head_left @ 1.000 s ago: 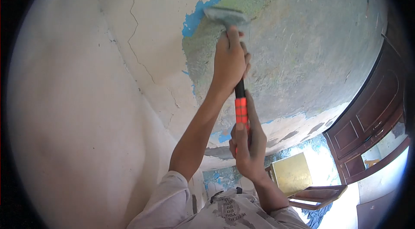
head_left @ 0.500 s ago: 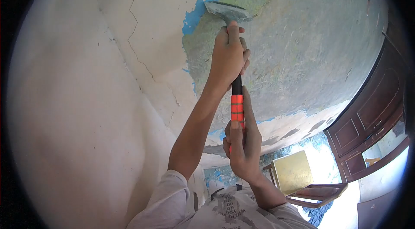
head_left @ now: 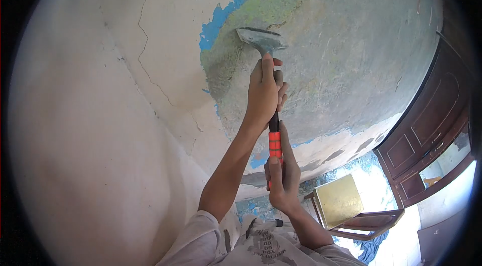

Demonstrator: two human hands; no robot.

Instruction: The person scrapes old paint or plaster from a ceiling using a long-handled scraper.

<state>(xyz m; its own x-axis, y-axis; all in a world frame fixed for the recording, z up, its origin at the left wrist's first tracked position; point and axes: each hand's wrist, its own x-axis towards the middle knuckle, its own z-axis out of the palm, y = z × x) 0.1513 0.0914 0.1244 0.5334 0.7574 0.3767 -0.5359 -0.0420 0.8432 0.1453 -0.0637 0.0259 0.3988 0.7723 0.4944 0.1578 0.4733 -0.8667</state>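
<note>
A long-handled wall scraper [head_left: 262, 40] with a wide dusty metal head lies against the wall [head_left: 331, 60]. My left hand [head_left: 264, 82] is wrapped round the black shaft just below the head, its thumb pointing up toward the blade. Lower down, my right hand [head_left: 284, 180] grips the red banded handle [head_left: 274, 144], one finger stretched along its side. Around the blade the wall is bare grey-green plaster, bordered on the left by a ragged strip of blue paint [head_left: 221, 20] and cream paint beyond it. A small curled flake [head_left: 276, 25] shows just above the blade.
A wooden chair [head_left: 371, 223] with a yellowish seat [head_left: 339, 200] stands at lower right. Behind it is a dark brown wooden cabinet [head_left: 427, 115]. Dark cloth [head_left: 372, 247] lies on the floor by the chair. A thin crack [head_left: 145, 40] runs down the cream wall.
Both hands and the scraper have moved down the wall, drawing the blade away from the blue paint edge. A curled flake now shows above the blade. The view has shifted slightly.
</note>
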